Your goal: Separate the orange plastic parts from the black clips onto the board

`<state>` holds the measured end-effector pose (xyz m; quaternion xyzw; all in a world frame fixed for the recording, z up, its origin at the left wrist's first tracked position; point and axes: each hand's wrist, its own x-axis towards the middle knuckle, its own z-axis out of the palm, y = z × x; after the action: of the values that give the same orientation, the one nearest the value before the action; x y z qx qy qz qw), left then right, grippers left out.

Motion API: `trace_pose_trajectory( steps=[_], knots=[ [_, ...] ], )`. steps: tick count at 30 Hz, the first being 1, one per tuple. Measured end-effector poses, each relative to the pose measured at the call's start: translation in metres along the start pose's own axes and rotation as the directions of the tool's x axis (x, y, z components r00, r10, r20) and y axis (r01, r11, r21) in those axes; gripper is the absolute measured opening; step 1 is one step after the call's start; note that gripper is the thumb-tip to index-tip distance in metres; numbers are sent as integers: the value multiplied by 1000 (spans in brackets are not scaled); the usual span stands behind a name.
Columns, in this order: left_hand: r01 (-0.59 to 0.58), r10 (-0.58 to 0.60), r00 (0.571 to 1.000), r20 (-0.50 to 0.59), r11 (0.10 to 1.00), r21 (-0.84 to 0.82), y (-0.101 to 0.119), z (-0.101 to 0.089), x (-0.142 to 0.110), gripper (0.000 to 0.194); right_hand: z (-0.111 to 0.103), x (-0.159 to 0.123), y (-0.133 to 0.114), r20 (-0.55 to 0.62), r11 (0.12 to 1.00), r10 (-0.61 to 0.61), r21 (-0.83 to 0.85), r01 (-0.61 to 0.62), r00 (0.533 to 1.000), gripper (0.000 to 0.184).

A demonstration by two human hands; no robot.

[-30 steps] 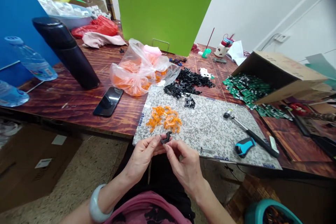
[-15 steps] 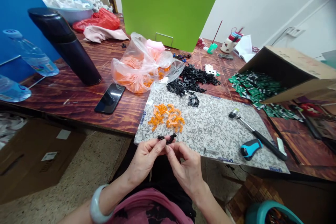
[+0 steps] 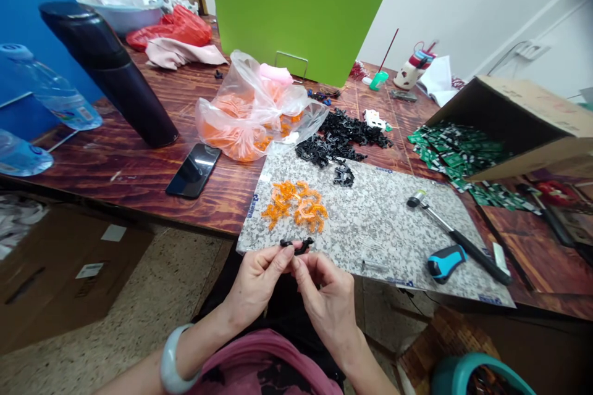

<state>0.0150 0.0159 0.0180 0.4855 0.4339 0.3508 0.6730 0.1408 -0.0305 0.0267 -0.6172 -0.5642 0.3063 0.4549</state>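
Observation:
My left hand (image 3: 257, 284) and my right hand (image 3: 327, 299) meet just below the near edge of a speckled stone slab (image 3: 384, 228). Together their fingertips pinch a small black plastic part (image 3: 296, 245), which lies roughly level between them. Just beyond it on the slab lies a small heap of orange plastic clips (image 3: 296, 203). Farther back a pile of black plastic parts (image 3: 340, 139) spreads over the slab's far edge and the table. A white bangle (image 3: 169, 361) sits on my left wrist.
A clear bag of orange parts (image 3: 245, 117), a black phone (image 3: 193, 170), a tall black flask (image 3: 111, 71) and water bottles (image 3: 50, 95) stand on the wooden table at left. A small hammer (image 3: 456, 241) lies on the slab. A tipped cardboard box (image 3: 514, 129) spills green pieces (image 3: 451, 151) at right.
The black part has turned from upright to lying level between my fingertips. The view has shifted slightly; my hands stay in the same place.

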Motion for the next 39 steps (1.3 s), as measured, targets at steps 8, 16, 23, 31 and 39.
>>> trace_pose_trajectory(
  steps=[8,16,23,31,39],
  knots=[
    [-108,118,987,-113,990,88,7,3,-2,28,5,0,-7,-25,998,-38,-60,36,999,15],
    [-147,172,973,-154,976,160,7,-2,-2,25,-1,2,-10,-42,995,-82,-53,80,996,5],
    [-209,246,966,-86,929,305,4,-5,-5,25,-10,10,-12,74,999,-30,-21,31,997,6],
    [-259,254,965,70,861,437,-2,-11,-9,32,-18,13,-9,194,999,13,-53,-2,981,3],
    [-266,136,953,270,805,531,7,-18,-12,36,-34,21,-6,428,954,-80,-229,194,900,9]
  ],
)
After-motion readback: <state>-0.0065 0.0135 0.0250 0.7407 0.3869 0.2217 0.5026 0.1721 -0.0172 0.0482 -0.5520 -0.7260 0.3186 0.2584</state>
